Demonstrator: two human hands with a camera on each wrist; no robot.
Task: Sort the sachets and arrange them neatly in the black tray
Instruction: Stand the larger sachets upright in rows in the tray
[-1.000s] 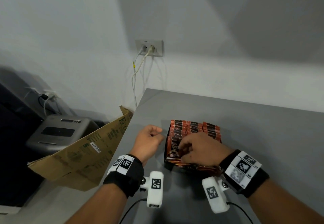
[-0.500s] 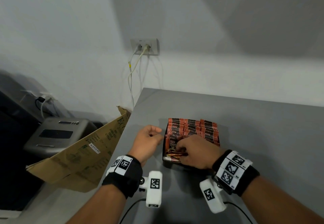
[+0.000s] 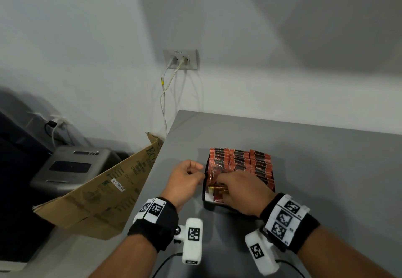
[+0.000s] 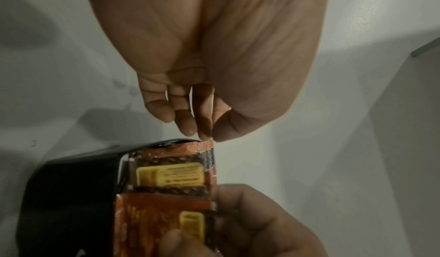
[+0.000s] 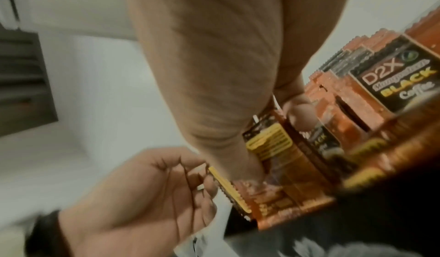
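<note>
A black tray (image 3: 205,193) on the grey table holds rows of upright orange-red coffee sachets (image 3: 250,162). My right hand (image 3: 219,183) reaches into the tray's near left corner and grips a small bundle of sachets (image 3: 218,193) lying low there. In the right wrist view the right hand (image 5: 273,144) has its thumb pressed on one sachet (image 5: 269,144) and a finger behind it. My left hand (image 3: 199,174) sits curled against the tray's left wall. In the left wrist view its thumb and forefinger (image 4: 204,131) pinch the top edges of the sachets (image 4: 208,148).
The table (image 3: 326,169) stretches right and back to a white wall. A folded cardboard box (image 3: 104,190) leans off the table's left edge, with a grey appliance (image 3: 69,167) beyond it. Cables hang from a wall socket (image 3: 180,59).
My right hand has pushed its sachets lower into the tray's near left corner. The left hand has moved right, from beside the tray to its wall and the sachet edges.
</note>
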